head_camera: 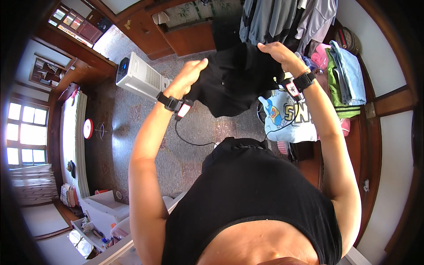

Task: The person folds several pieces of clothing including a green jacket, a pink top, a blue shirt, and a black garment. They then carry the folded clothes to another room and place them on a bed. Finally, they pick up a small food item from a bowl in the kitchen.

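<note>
A black cloth garment (pixel 232 79) hangs stretched between my two hands in front of me, above the floor. My left hand (pixel 190 74) grips its left edge with the thumb on top. At its upper right edge, my right hand (pixel 280 56) pinches the fabric; some fingers are hidden by the cloth and the wrist. Each wrist wears a black strap with a small device and a cable. Just below my right hand lies a light blue printed garment (pixel 288 122), partly behind my forearm.
Folded jeans (pixel 349 76) and a green garment (pixel 335 96) are piled at the right. Grey clothes (pixel 265 20) hang at the top. A white air cooler (pixel 144 78) stands on the floor (pixel 188 132) at the left. Wooden cabinets (pixel 190 39) line the far side.
</note>
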The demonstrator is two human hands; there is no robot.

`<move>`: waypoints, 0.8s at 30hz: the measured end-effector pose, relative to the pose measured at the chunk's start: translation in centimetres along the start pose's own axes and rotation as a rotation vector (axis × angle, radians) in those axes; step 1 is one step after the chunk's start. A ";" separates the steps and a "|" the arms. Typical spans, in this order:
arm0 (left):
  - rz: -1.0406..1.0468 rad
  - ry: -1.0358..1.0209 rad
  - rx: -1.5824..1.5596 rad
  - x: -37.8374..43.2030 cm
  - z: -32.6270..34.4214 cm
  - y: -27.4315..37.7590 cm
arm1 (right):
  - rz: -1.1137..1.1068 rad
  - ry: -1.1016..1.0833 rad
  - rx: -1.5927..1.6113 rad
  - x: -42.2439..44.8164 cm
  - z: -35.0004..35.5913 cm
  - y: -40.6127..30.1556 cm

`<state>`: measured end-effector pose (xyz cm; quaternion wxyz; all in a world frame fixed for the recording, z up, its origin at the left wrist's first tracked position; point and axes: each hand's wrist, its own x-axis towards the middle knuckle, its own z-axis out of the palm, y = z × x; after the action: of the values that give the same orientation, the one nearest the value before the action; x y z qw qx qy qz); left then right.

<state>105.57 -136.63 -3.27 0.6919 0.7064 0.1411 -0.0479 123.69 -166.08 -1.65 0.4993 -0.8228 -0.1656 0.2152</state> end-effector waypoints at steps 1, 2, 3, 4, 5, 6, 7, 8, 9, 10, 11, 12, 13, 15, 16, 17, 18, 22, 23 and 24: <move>0.007 -0.034 -0.111 -0.1 0.4 0.4 | -0.030 0.012 0.087 -0.3 0.4 -0.2; 0.041 -0.020 -0.156 -0.1 1.1 0.8 | -0.064 0.069 0.138 -0.4 1.3 -0.7; 0.057 0.004 -0.144 -0.1 1.8 1.3 | -0.095 0.048 0.252 -0.8 1.9 -1.1; 0.093 0.011 -0.142 -0.2 2.7 1.6 | -0.137 0.031 0.302 -1.0 2.7 -1.7; 0.133 0.010 -0.146 -0.3 3.5 1.9 | -0.175 0.018 0.347 -1.4 3.6 -2.3; 0.121 0.000 -0.113 -0.2 4.2 2.4 | -0.209 0.008 0.347 -1.8 4.4 -2.9; 0.153 -0.011 -0.127 -0.2 5.0 2.9 | -0.262 0.004 0.309 -2.1 5.2 -3.4; 0.209 0.005 -0.121 -0.1 5.9 3.2 | -0.298 -0.041 0.296 -2.5 6.1 -3.9; 0.231 0.048 -0.112 -0.1 6.7 3.8 | -0.317 -0.063 0.290 -2.7 6.7 -4.4; 0.263 0.005 -0.174 -0.3 7.1 4.3 | -0.450 -0.110 0.203 -3.1 7.0 -4.7; 0.291 -0.031 -0.241 -0.5 7.5 4.8 | -0.580 -0.172 0.126 -3.5 7.1 -4.9; 0.300 -0.063 -0.308 -0.9 7.8 5.3 | -0.712 -0.013 -0.112 -3.5 6.8 -5.4; 0.313 -0.144 -0.320 -1.3 7.8 5.7 | -0.764 -0.005 -0.129 -3.6 6.3 -5.7; 0.323 -0.311 -0.351 -2.3 6.9 6.6 | -0.786 -0.082 -0.124 -3.6 5.1 -6.2; 0.316 -0.333 -0.253 -2.6 6.4 6.9 | -0.824 -0.134 -0.155 -3.8 4.2 -6.4; 0.336 -0.355 -0.177 -2.9 5.9 7.0 | -0.750 -0.169 -0.116 -4.0 3.8 -6.4; 0.349 -0.355 -0.102 -2.9 5.3 7.1 | -0.730 -0.250 -0.018 -4.0 3.2 -6.7; 0.399 -0.170 0.205 -2.1 1.4 7.3 | -0.560 -0.328 0.176 -3.9 1.3 -7.9; 0.403 -0.037 0.196 -1.8 1.0 6.9 | -0.538 -0.329 0.194 -3.9 0.9 -8.1; 0.390 0.038 0.181 -1.3 1.1 6.4 | -0.539 -0.282 0.165 -4.0 0.7 -8.3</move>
<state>106.12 -137.88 3.16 0.6190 0.7804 0.0097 0.0876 119.44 -163.73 6.23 0.5758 -0.6679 -0.4271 0.1997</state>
